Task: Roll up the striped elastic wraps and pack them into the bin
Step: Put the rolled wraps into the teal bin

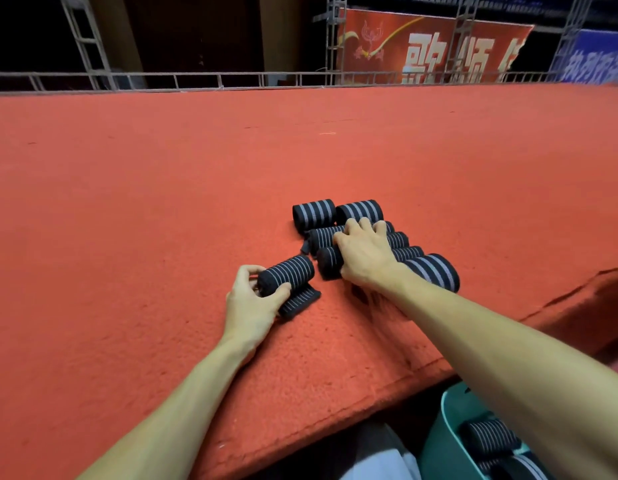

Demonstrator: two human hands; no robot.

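Several rolled black wraps with white stripes lie clustered on the red carpeted platform. My left hand grips the end of one rolled wrap whose loose tail lies flat beside it. My right hand lies over the cluster with fingers curled round a rolled wrap in the middle row. Two more rolls sit at the far side and a thick one lies right of my wrist. A teal bin stands below the platform edge at lower right with rolled wraps inside.
The platform's front edge runs diagonally from lower centre to the right, with the bin just beneath it. Metal truss railing and a red banner stand beyond the far edge. My lap is visible at the bottom.
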